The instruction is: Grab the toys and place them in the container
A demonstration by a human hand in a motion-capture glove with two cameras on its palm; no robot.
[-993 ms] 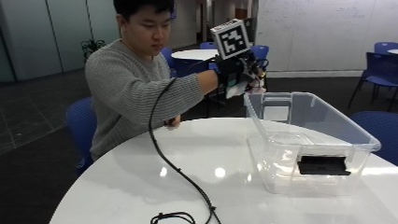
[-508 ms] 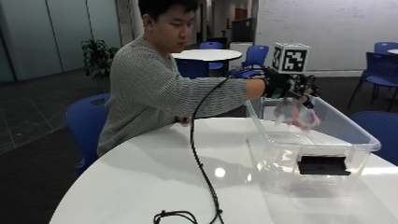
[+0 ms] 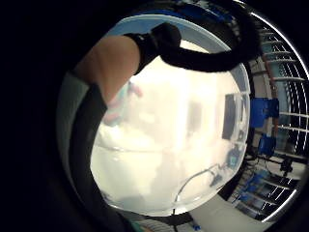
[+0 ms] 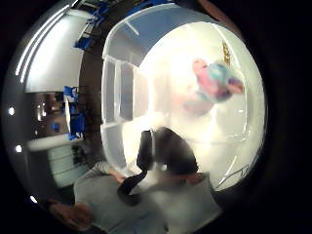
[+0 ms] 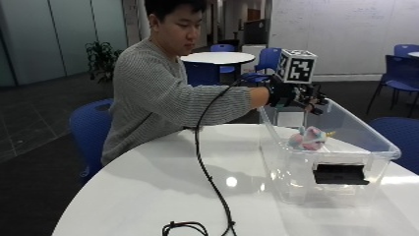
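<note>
A clear plastic container (image 5: 288,172) stands on the round white table (image 5: 150,187), at the person's right. A plush unicorn toy (image 5: 308,139), pink, blue and white, lies inside it near the far wall. My gloved right hand (image 5: 288,96) hovers above the container's near corner, fingers relaxed, holding nothing, a short gap above the toy. The thumb side palm view looks down into the container (image 4: 122,97) and shows the toy (image 4: 214,85) on its floor. In the little finger side view the toy (image 3: 123,99) is a faint patch beside a finger.
A black cable (image 5: 209,172) hangs from the glove, crosses the table and coils near its front edge. The container has a black latch (image 5: 339,174) on its front wall. A blue chair (image 5: 88,128) stands behind the person. Other tables and chairs stand farther back.
Half a second ago my hand held the pink toy over the container. Now the toy lies inside the container, free of my hand, which stays above the rim.
</note>
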